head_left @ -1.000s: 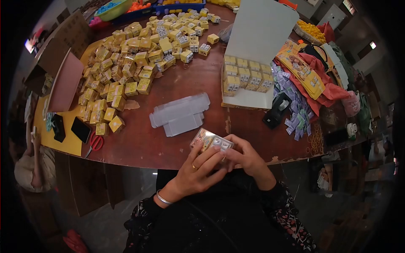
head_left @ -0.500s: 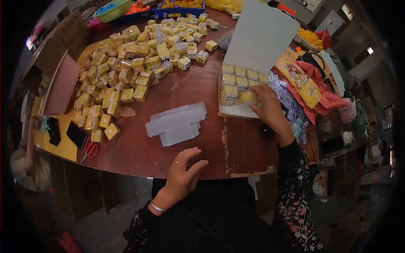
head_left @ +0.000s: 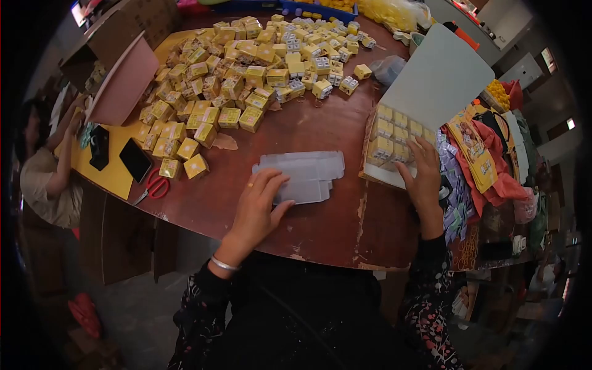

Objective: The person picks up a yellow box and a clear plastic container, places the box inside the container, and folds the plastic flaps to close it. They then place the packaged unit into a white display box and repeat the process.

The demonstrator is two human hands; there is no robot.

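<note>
A flat, unfolded clear plastic box lies on the table in front of me. My left hand is at its left edge, thumb and fingers apart, fingertips overlapping the plastic in this view. To the right stands a white carton with its lid raised. Rows of small yellow-and-white boxes fill much of its inside. Over the carton's front right corner is my right hand, fingers spread and bent, with nothing visible between them.
A large heap of small yellow boxes covers the table's far left. Red-handled scissors, a black phone and a pink basin are left. Purple packets and yellow printed bags lie right. Another person sits far left.
My left hand has reached forward to the clear plastic box. My right hand has drawn back from the small boxes toward the carton's front right corner. The whole view has shifted.
</note>
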